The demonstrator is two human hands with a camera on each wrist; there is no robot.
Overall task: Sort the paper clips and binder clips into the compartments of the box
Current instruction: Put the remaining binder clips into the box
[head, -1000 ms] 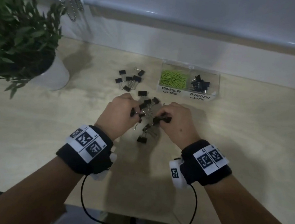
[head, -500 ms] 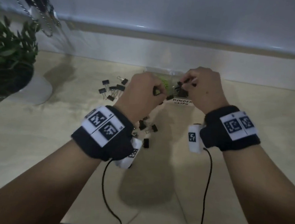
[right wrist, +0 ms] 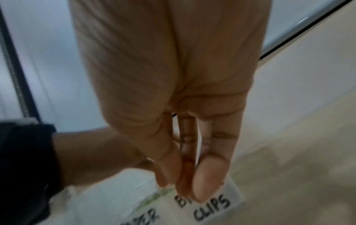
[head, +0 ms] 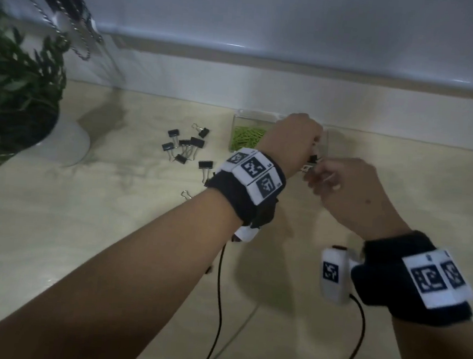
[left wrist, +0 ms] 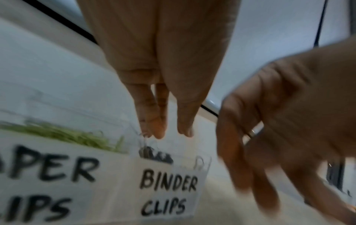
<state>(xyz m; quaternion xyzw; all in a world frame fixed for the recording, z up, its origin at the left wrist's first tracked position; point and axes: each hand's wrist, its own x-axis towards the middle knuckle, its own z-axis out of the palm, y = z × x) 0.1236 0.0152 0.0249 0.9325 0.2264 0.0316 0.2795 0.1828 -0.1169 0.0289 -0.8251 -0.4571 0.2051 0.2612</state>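
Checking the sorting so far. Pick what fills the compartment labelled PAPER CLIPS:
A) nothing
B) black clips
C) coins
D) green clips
D: green clips lie in the left compartment of the box, behind the PAPER CLIPS label seen from the left wrist.

Green paper clips [head: 247, 137] fill one compartment of the clear box [head: 256, 114]; black binder clips [head: 185, 147] dot the pale beige table [head: 111, 240]. Both black wristbands [head: 239, 199] carry white tags with black square patterns.
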